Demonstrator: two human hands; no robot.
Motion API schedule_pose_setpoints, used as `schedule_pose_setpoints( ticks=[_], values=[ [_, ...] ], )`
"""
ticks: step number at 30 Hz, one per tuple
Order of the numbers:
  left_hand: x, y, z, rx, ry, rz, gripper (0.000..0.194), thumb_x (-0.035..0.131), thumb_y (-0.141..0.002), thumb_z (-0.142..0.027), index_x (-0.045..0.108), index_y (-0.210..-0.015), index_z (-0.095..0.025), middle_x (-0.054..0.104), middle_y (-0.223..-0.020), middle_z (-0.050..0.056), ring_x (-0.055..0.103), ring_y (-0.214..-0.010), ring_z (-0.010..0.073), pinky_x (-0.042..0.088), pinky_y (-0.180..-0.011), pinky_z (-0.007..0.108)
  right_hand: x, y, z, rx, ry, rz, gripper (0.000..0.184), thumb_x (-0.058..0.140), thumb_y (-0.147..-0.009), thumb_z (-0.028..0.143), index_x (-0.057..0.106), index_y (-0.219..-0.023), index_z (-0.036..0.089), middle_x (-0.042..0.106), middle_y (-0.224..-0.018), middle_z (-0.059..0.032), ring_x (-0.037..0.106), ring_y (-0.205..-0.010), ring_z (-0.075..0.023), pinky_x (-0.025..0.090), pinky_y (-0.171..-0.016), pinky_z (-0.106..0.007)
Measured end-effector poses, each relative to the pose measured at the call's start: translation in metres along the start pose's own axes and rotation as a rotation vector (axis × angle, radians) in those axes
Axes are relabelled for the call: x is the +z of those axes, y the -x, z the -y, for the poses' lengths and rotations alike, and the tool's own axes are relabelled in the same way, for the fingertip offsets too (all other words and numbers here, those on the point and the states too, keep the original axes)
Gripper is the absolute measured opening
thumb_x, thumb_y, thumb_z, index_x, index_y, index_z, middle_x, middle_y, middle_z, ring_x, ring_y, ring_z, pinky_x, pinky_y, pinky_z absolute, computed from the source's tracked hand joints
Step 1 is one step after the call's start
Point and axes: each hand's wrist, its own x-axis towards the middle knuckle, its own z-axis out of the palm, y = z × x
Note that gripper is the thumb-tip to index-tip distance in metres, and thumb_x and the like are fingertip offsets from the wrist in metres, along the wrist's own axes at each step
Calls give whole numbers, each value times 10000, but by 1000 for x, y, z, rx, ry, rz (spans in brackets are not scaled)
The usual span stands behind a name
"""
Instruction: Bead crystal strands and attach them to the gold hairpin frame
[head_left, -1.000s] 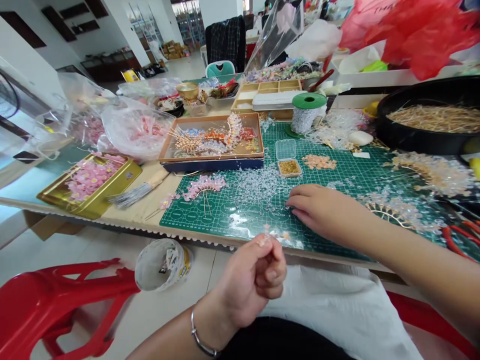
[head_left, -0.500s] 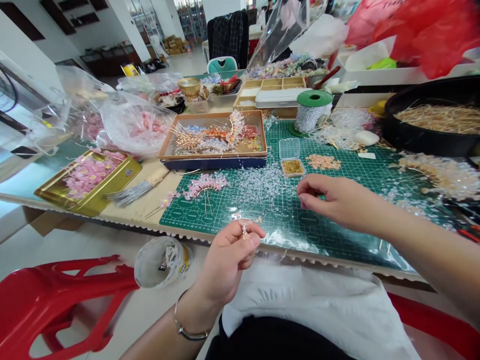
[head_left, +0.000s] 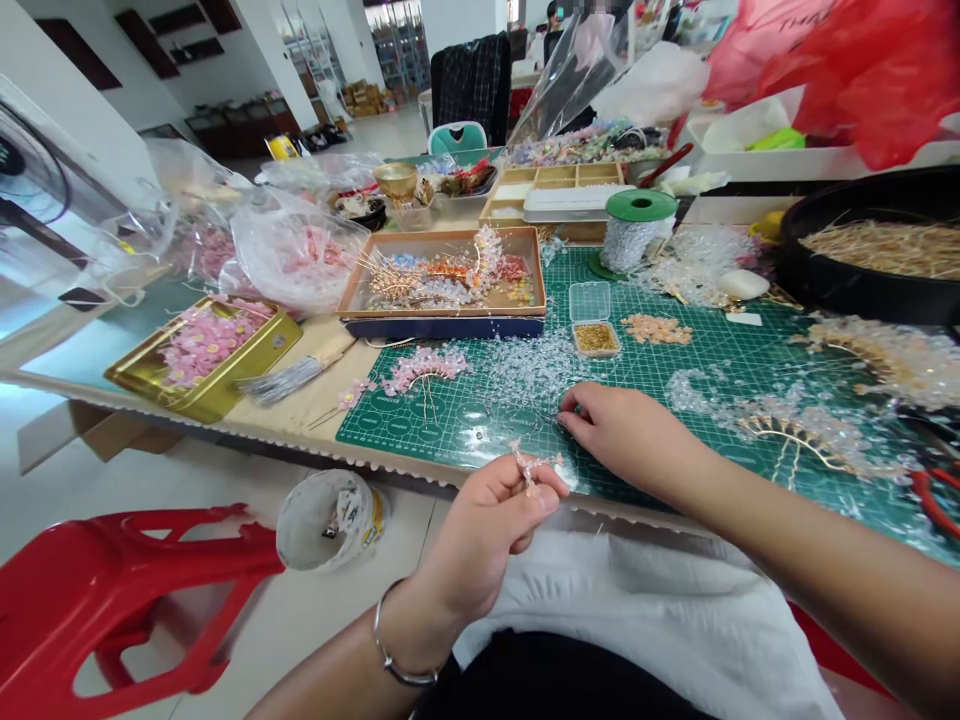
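Observation:
My left hand is closed, thumb against fingers, around a small beaded sprig with clear and pale peach beads, just above the table's front edge. Over the green cutting mat, my right hand has thumb and fingertips pressed together. Whatever is between them is too small or hidden to tell. It is beside a loose spread of clear beads. Behind the beads stands an open small plastic box of gold beads, with peach petal-like pieces to its right. A pink flowered hair comb lies left of the beads.
A gold tin of pink flowers and a bundle of silver wires are at left. Behind are a box of hair ornaments and a green spool. Clear beaded combs lie right, near my forearm.
My right hand has moved left and toward me, closer to my left hand. The left hand still holds the sprig. The view has shifted slightly.

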Motion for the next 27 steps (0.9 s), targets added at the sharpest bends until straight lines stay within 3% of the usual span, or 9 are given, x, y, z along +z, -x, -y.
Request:
schedule_pose_setpoints(
  ticks=[7, 13, 17, 22, 27],
  values=[
    [1, 3, 1, -5, -64, 35, 140, 668, -818, -277, 632, -848, -145, 386, -634, -77, 191, -491, 47, 107, -472, 251, 8, 8, 7, -4, 129, 26, 226, 574, -994, 359, 651, -1030, 149, 680, -909, -22, 664, -784, -154, 568, -742, -353],
    [3, 9, 1, 5, -81, 23, 162, 678, -807, -299, 636, -842, -146, 380, -619, -83, 195, -486, 46, 110, -478, 261, 7, 7, 2, 48, 32, 38, 226, 586, -984, 372, 657, -1015, 159, 680, -922, -25, 657, -789, -154, 564, -742, -353],
    [5, 13, 0, 10, -86, 22, 170, 694, -789, -305, 649, -833, -146, 380, -597, -83, 206, -486, 47, 111, -479, 259, -10, 0, -20, 61, -204, 41, 217, 605, -970, 372, 658, -946, 163, 662, -859, -4, 628, -731, -137, 546, -697, -320],
    [6, 12, 0, -6, -16, 67, 186, 730, -775, -310, 654, -827, -149, 356, -567, -92, 166, -464, 41, 77, -462, 244, -43, -7, -50, 85, -671, 17, 218, 607, -969, 356, 623, -879, 157, 581, -739, 40, 513, -558, -81, 452, -512, -219],
    [12, 8, -4, -21, 18, 81, 213, 731, -802, -325, 665, -857, -130, 305, -545, -99, 145, -475, 45, 66, -454, 222, -69, -9, -61, 115, -1077, -34, 216, 600, -978, 329, 586, -843, 160, 457, -622, 90, 379, -448, -47, 376, -433, -184]
  ],
)
